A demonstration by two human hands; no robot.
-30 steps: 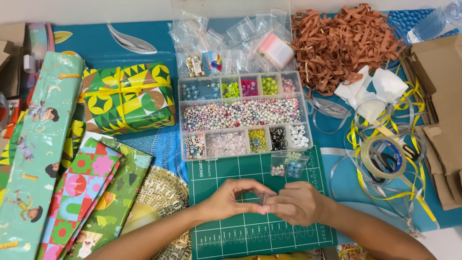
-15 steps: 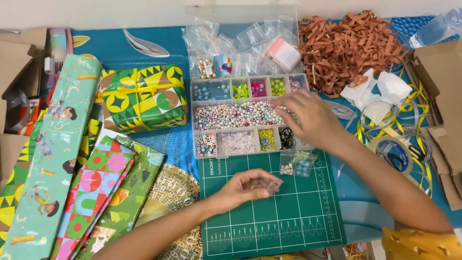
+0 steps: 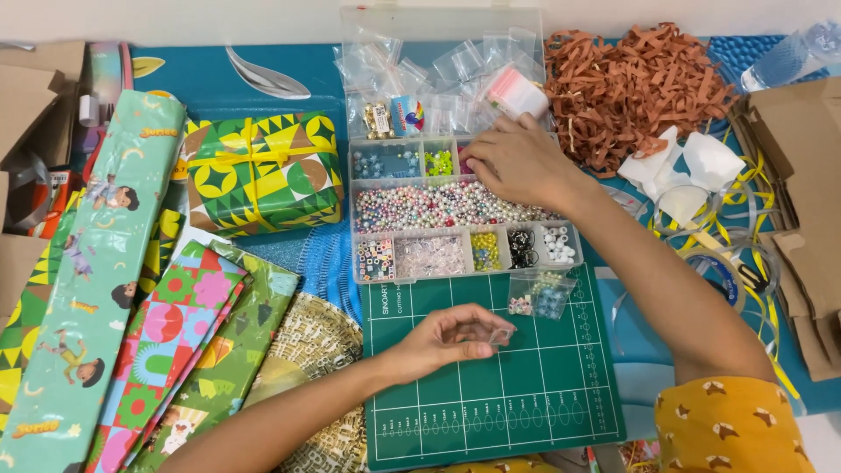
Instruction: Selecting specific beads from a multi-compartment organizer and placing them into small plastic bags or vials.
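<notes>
My left hand [image 3: 442, 342] rests on the green cutting mat [image 3: 526, 394] and pinches a small clear plastic bag [image 3: 489, 335] between thumb and fingers. My right hand [image 3: 517, 162] reaches into the top row of the clear bead organizer box [image 3: 375, 276], fingertips down in the pink and green bead compartments; whether it holds any beads is hidden. The long middle compartment holds pastel pearl beads [image 3: 429, 208]. A small filled bag of beads [image 3: 536, 296] lies on the mat just below the box.
Empty zip bags [image 3: 438, 70] lie in the box lid. A wrapped gift [image 3: 263, 175] and wrapping paper rolls [image 3: 96, 263] are at left. Brown paper shreds [image 3: 639, 83], ribbons, a tape roll [image 3: 718, 276] and cardboard [image 3: 802, 175] are at right.
My right hand left the small bag, reached over the pearl compartment, then moved up to the top row of the bead box. My left hand stayed holding the bag.
</notes>
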